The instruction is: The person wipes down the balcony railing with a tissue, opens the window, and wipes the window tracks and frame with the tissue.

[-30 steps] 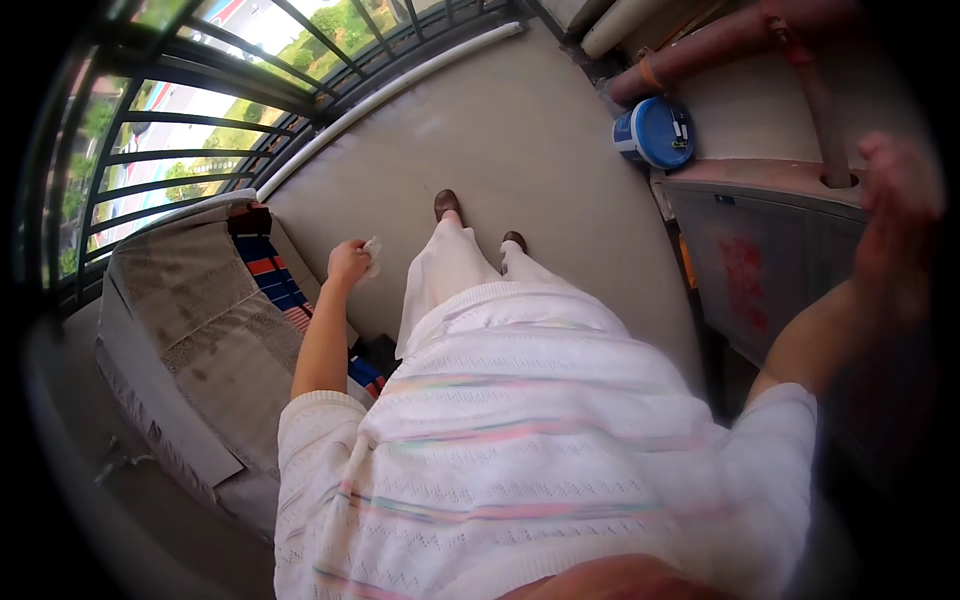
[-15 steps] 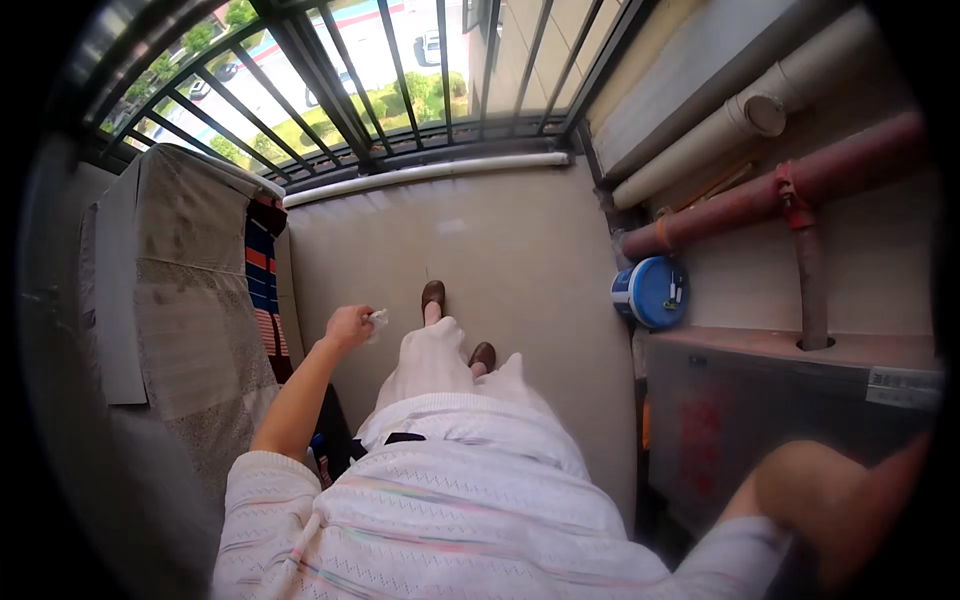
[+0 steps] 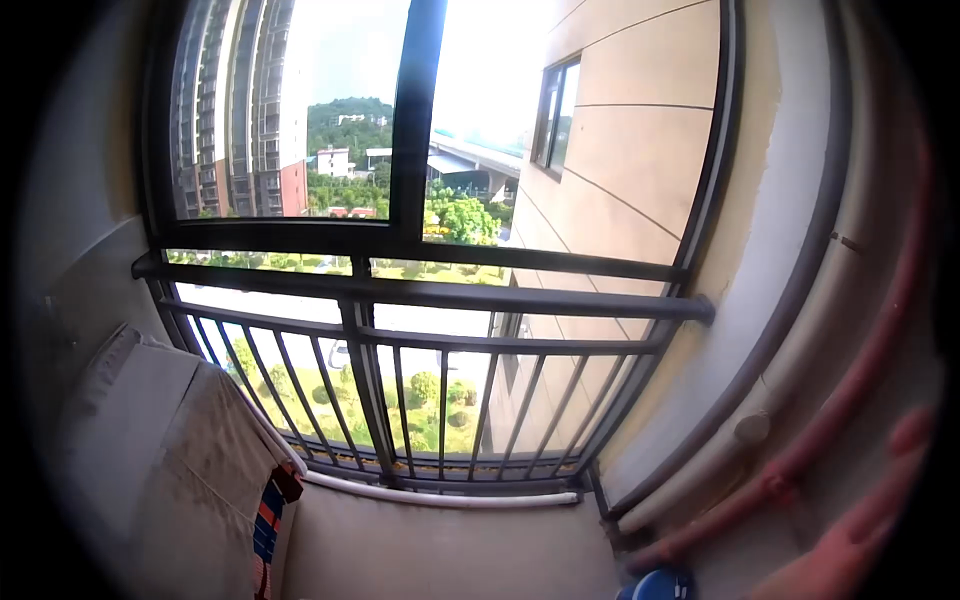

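Note:
At the lower right edge, my right hand (image 3: pixel 845 555) shows as a reddish blur, partly cut off by the dark rim of the view. It is nearest to the red pipe (image 3: pixel 840 400) on the right wall; I cannot tell whether it touches it. Its fingers are too smeared to read. Below the pipe, the top of a blue-lidded bucket (image 3: pixel 657 585) shows at the bottom edge. My left hand is out of view.
Ahead stands a dark metal railing (image 3: pixel 540 300) below a framed window (image 3: pixel 410 130). A white tube (image 3: pixel 440 498) lies along its foot. On the left is a cloth-covered object (image 3: pixel 190 460). A beige pipe (image 3: pixel 750 432) runs along the right wall.
The view has tilted up from the floor to the window. My left hand, with a crumpled whitish thing, has left the view. My right hand now shows at the lower right.

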Demonstrator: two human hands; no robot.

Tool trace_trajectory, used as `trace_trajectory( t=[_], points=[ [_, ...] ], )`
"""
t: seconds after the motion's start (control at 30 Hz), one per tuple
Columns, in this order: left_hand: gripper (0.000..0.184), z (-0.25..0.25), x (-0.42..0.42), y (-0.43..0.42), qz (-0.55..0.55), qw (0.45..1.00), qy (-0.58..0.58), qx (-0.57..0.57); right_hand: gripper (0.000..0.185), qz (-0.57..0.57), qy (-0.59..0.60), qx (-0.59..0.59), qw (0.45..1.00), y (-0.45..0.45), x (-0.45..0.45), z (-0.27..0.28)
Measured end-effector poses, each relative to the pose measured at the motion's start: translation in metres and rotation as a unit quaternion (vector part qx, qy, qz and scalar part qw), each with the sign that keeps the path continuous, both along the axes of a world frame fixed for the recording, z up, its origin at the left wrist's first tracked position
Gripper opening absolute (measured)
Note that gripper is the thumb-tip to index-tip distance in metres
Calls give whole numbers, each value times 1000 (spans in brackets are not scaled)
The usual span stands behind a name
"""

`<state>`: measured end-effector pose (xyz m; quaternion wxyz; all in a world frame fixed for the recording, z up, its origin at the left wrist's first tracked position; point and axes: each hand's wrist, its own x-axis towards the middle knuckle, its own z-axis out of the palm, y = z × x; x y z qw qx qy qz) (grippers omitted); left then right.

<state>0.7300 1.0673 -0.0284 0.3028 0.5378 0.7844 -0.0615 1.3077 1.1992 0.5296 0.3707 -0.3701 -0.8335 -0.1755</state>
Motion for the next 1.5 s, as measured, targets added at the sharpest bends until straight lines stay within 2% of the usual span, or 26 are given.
trace_trajectory(
  t=[0.07,0.17,0.2,0.37,0.53,0.63,0.7,0.77,0.83,0.93,1.0,1.07,1.2,1.3,1.4,1.5],
  points=[
    [22,23,35,2,15,999,-48,-1,22,11,-69,-2,998,11,-30,5],
    [23,53,-8,34,71,994,-29,81,21,63,-106,-27,992,14,-59,-38],
    [25,55,-15,38,82,994,-34,69,21,80,-123,-27,989,13,-74,-45],
    [27,34,-31,36,38,998,-12,45,20,167,-162,-13,972,15,-106,-69],
    [28,21,-37,53,15,999,-32,14,19,215,-96,-11,972,19,-141,-67],
    [28,23,-34,79,10,1000,-27,-1,19,189,13,-30,981,27,-159,-78],
    [28,23,-36,97,4,999,-36,7,19,139,97,-84,982,35,-173,-99],
    [28,18,-35,116,-5,999,-40,9,19,63,159,-177,969,52,-184,-137],
    [28,13,-35,137,-20,999,-36,3,19,-15,144,-282,948,78,-181,-194],
    [27,5,-28,172,-44,998,-45,-7,16,-88,196,-465,859,89,-147,-309],
    [26,-5,-21,190,-50,997,-58,-5,19,-176,113,-581,787,74,-124,-372],
    [25,-9,-12,207,-62,996,-64,-11,23,-214,58,-680,699,49,-105,-428],
    [25,-9,21,237,-78,993,-75,-40,25,-136,-55,-805,575,23,-115,-448],
    [25,-21,44,250,-55,994,-88,-44,26,-90,-74,-800,589,17,-89,-505],
    [25,-28,69,252,-9,995,-84,-57,23,-52,-16,-865,500,83,-55,-500],
    [25,-31,104,265,10,995,-58,-78,19,-5,170,-946,276,147,2,-481]
  ],
)
